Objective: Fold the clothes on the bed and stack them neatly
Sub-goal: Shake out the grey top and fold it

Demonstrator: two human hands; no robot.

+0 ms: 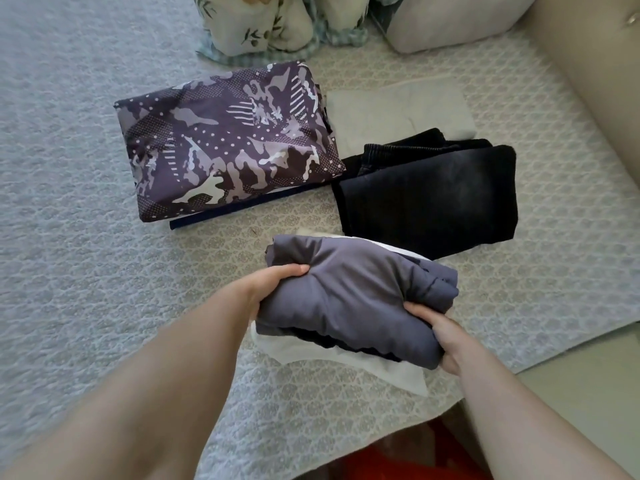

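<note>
Two hands are wrapped around a folded grey top (356, 299), which is held low in the middle of the view, just above a white cloth (381, 370) lying on the bed (86, 202). The left hand (273, 289) grips the bundle at its 9 o'clock side, with the thumb on top and the fingers tucked under. The right hand (438, 332) grips it at 4 o'clock, with the thumb pressed on the cloth and the fingers curled below. To do this step well, the bundle should be kept flat and squeezed evenly from both sides, so the folds are not lost. It should probably be set down square on a pile and then patted smooth. At 11 o'clock from the bundle, a folded camo top (225, 140) is seen resting on a thin dark layer. At 1 o'clock, folded black jeans (429, 199) are laid partly over a pale grey piece (398, 109). The bed is covered with a bumpy grey-white quilt. Flowery pillows (249, 26) and a plain pillow (450, 19) are piled at 12 o'clock. A beige padded headboard (595, 64) is seen at 2 o'clock.
</note>
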